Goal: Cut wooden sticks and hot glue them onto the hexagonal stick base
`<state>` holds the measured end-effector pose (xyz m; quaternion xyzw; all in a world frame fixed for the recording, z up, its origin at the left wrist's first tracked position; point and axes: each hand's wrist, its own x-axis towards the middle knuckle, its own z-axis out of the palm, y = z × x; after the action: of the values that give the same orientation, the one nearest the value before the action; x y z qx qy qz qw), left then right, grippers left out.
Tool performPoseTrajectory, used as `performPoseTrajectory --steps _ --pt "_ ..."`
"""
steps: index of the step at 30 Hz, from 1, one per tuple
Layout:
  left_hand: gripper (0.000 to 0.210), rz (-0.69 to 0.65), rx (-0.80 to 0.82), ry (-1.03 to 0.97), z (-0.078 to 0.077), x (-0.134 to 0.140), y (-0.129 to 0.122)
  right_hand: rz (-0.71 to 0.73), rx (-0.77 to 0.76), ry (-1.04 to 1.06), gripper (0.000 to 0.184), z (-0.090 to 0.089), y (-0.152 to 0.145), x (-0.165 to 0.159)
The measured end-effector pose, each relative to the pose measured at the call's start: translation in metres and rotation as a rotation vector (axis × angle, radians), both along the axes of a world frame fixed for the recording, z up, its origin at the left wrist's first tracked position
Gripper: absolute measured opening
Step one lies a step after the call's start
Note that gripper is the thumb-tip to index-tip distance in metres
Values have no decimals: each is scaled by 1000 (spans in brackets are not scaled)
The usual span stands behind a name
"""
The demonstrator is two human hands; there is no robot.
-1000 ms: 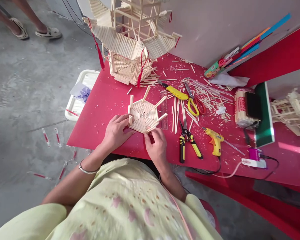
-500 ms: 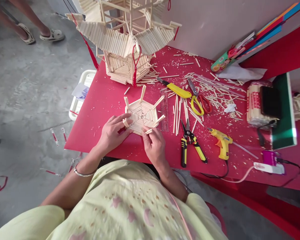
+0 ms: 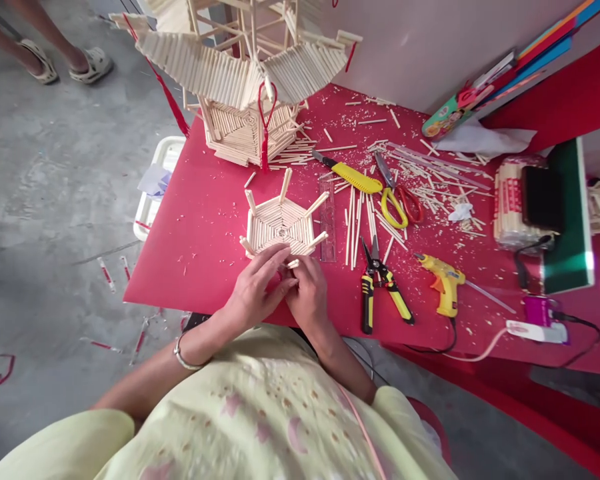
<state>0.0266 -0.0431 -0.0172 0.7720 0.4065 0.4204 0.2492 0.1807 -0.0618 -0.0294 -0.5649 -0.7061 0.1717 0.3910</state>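
A hexagonal base of wooden sticks [image 3: 275, 223] lies on the red tabletop, with short paired-stick posts standing at its corners. My left hand [image 3: 257, 287] reaches over its front edge, fingers bent together and meeting my right hand; whatever is between them is hidden. My right hand [image 3: 307, 287] is closed at the front corner, around a short stick post [image 3: 293, 264] whose tip shows above the fingers. Behind the base stands a larger pagoda model [image 3: 250, 80] of the same sticks, hung with red tassels [image 3: 265, 143].
Right of the base lie a clear ruler [image 3: 327, 220], loose sticks [image 3: 359, 227], a yellow utility knife [image 3: 355, 177], scissors [image 3: 393, 193], pruning shears [image 3: 377, 280] and a corded yellow glue gun [image 3: 445, 280]. Farther right are bundled sticks [image 3: 509, 207] and a phone [image 3: 543, 200]. Another person's feet [image 3: 87, 65] show upper left.
My left hand has let go of the base's left corner and moved right to meet my right hand at the front corner. The right hand stays about where it was.
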Motion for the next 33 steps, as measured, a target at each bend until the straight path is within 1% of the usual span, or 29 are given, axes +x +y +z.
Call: performPoseTrajectory --steps 4,7,10,16,33 --pt "32 -30 -41 -130 -1 10 8 -22 3 10 30 -3 0 1" --pt "20 9 -68 -136 1 12 12 -33 5 19 24 -3 0 1" --pt "13 37 -74 -147 2 14 14 -48 7 50 23 -1 1 0" --pt "14 -8 -53 -158 1 14 15 -45 -22 62 24 0 0 0" --pt "15 -20 -40 -161 -1 11 14 -54 -17 54 25 -1 0 1"
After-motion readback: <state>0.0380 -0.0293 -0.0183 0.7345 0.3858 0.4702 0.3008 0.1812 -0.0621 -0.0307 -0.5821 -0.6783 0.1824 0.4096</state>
